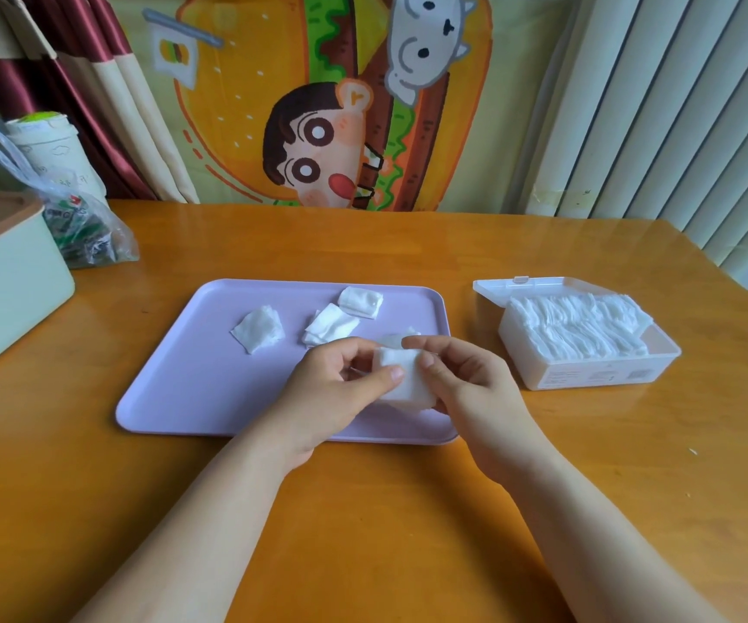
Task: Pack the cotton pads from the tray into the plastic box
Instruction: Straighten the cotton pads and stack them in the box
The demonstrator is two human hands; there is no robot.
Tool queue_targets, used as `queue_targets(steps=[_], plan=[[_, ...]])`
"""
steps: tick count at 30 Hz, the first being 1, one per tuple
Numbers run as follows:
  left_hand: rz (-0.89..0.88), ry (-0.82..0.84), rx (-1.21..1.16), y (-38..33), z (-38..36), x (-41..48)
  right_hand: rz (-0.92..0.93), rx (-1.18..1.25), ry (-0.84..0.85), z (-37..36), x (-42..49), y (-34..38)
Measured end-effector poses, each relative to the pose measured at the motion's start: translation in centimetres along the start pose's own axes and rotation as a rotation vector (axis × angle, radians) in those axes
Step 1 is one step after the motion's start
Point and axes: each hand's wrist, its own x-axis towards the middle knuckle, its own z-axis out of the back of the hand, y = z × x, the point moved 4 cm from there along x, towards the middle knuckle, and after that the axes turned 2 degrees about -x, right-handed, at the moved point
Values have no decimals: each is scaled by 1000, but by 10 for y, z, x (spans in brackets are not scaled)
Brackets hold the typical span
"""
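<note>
On a glossy orange worktop point(385, 532), a lilac tray point(174, 379) lies in the middle. A white plastic box point(587, 375) sits to its right, a little apart from it. The box's hinged lid point(493, 292) is swung open behind it, and rows of packed cotton pads point(574, 328) fill most of the inside.

Above the tray's near right part, both hands meet around a small stack of pads point(408, 382). The left hand point(331, 397) holds the stack from the left, thumb pressed on its top face and fingers curled behind. The right hand point(471, 388) grips the right side, thumb on the top face and fingers curled around.

More pads lie farther back on the tray: a flat pad point(258, 329) toward the left, a small pile point(330, 323) in the middle, and a folded pad point(360, 302) near the far rim. A white scrap point(396, 338) peeks out just behind the hands.

At the worktop's left edge stand a pale green container point(8, 281) and a clear bag point(84, 231). A cartoon hanging point(318, 105) covers the wall behind.
</note>
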Motion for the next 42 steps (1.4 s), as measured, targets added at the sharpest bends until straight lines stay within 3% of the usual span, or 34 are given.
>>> queue_targets(steps=[5,10,14,21,25,31,35,42], plan=[[-37,-83,-29,-3,2,0,-7,-51,-75,-1,1,0],[-98,-137,-56,-16,-5,-1,-101,97,-75,-2,0,8],[-148,-131,-29,-36,-16,1,-135,94,21,6,3,27],[-209,-118,77,-69,-51,7,-155,34,-53,38,2,57],[-212,-43,125,-79,-100,18,-190,-14,-83,84,-10,70],[-201,105,184,-89,-173,49,-192,-141,-280,155,-18,87],[-221,159,368,-85,-207,79,-169,-318,-496,208,-12,91],[-379,435,925,-89,-255,95,-271,-449,-482,245,-2,71]])
